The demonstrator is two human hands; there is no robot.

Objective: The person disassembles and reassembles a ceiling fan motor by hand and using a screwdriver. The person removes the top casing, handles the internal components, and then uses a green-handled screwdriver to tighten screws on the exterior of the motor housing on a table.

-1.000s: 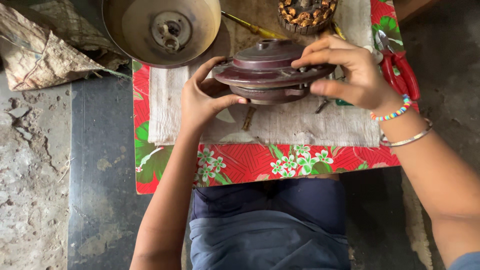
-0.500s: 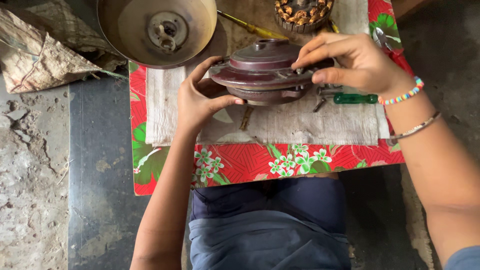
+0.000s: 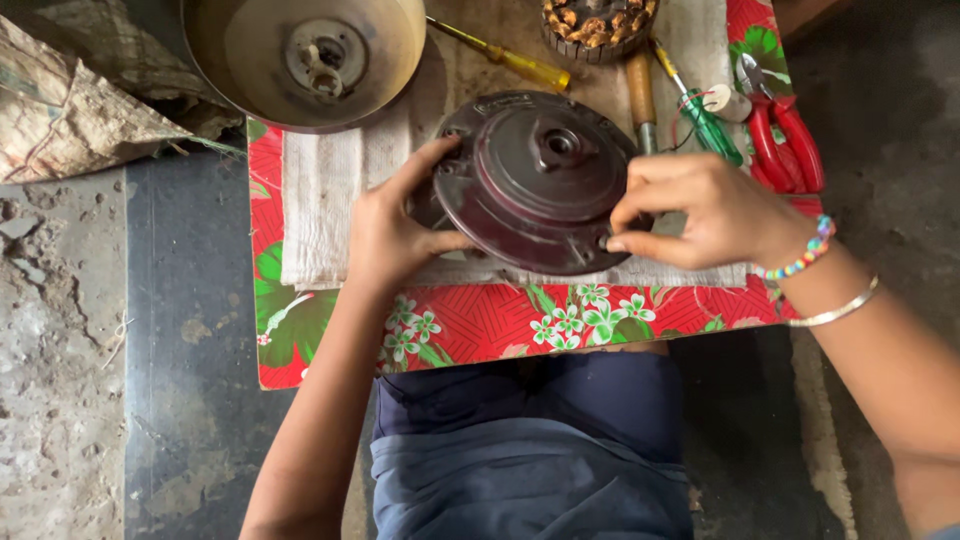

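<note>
on the red floral mat (image 3: 480, 325), both hands (left (image 3: 395, 235), right (image 3: 705, 215)) gripping a maroon motor cover (image 3: 535, 180)

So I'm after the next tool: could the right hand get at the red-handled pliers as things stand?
Probably yes. The red-handled pliers lie uncovered just beyond the right hand, but its fingertips are pinching the round motor cover's rim, so it must release first.

Maroon motor cover (image 3: 540, 180), red floral cloth (image 3: 480, 325) (white flowers, green leaves)
</note>
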